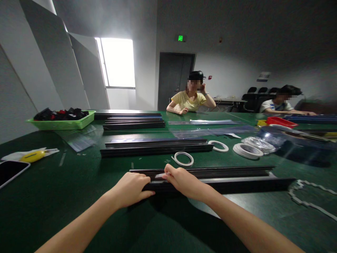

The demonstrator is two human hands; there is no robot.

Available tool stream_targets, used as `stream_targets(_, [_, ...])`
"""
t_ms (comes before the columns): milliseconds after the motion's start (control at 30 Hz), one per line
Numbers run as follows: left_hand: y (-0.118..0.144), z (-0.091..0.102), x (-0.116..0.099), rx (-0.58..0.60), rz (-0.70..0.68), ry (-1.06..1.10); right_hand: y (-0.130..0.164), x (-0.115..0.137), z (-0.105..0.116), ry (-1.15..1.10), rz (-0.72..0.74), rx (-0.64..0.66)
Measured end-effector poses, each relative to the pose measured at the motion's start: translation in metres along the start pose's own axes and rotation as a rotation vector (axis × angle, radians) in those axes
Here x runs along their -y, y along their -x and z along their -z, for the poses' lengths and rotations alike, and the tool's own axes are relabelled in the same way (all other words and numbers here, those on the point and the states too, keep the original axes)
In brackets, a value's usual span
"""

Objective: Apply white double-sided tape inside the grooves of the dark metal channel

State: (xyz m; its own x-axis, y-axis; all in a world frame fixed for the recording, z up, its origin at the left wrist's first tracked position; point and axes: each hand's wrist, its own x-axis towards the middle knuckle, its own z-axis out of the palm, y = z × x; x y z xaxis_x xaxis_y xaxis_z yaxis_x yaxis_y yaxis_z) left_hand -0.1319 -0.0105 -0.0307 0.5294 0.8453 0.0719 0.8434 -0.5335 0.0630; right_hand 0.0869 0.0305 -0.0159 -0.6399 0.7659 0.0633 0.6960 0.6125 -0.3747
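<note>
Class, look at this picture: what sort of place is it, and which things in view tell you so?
Probably a workshop or assembly room: long black strips under the person's hands, rolls of tape on a big green table, and a green basket of parts.

Matt green table, glossy black strips, seemingly plastic, white tape rolls.
</note>
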Motion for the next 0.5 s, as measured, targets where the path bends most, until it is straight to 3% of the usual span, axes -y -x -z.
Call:
stream_targets(233, [0.0009,0.0012,-0.0047,-0.039,0.008,-0.061,0.0001,-0.0003,-0.0018,0.186,-0.004,0.029])
stream_targets(500, [0.0005,-0.0007,-0.0096,-0.053,-0.025,-0.046,0.0018,0.0008,-0.0008,0.211,0.028,0.039])
